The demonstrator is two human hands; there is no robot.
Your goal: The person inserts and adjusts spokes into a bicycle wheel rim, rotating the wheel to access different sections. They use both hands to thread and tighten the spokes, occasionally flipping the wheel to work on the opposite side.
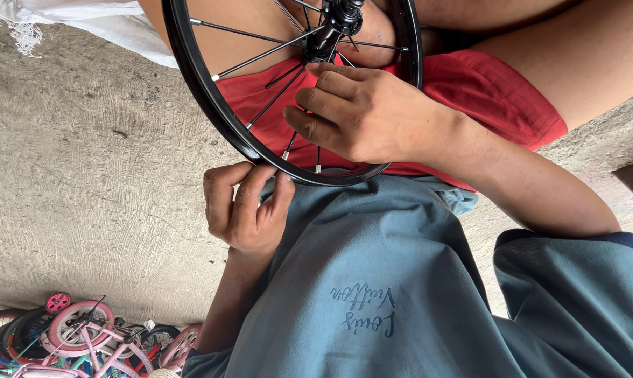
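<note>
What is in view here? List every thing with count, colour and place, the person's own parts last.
bicycle wheel: one, black rim with thin metal spokes and dark hub, top centre, over the lap
red shorts: one, red, upper right under the wheel
blue-grey shirt: one, blue-grey, lower centre and right
white cloth: one, white, top left on the floor
concrete floor: one, grey, left side
small bicycles: a heap, pink and other colours, count unclear, bottom left
left hand: one, fingers pinching the rim's lower edge
right hand: one, fingers among the spokes near the hub
</note>
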